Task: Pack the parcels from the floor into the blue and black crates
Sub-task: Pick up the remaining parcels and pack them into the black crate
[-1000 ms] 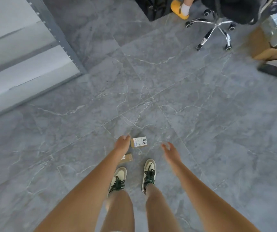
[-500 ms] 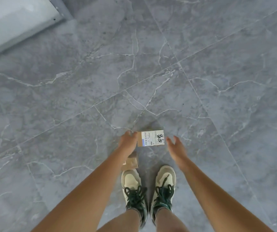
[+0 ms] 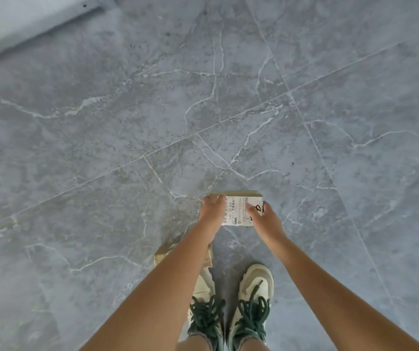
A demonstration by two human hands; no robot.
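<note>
A small cardboard parcel point(image 3: 237, 210) with a white shipping label lies on the grey floor just ahead of my feet. My left hand point(image 3: 212, 211) grips its left end, fingers curled over the far edge. My right hand point(image 3: 264, 219) holds its right end, thumb lying across the label. A second small brown parcel point(image 3: 162, 254) sits on the floor by my left shoe, mostly hidden under my left forearm. No blue or black crate is in view.
Grey marble-patterned floor tiles point(image 3: 102, 148) fill the view. A pale shelf or panel edge point(image 3: 13, 24) runs across the top left corner. My two cream shoes with green laces point(image 3: 228, 310) stand below the parcels.
I have bent lower and both hands have closed in on the labelled parcel from either side; before, they hovered beside it without holding it.
</note>
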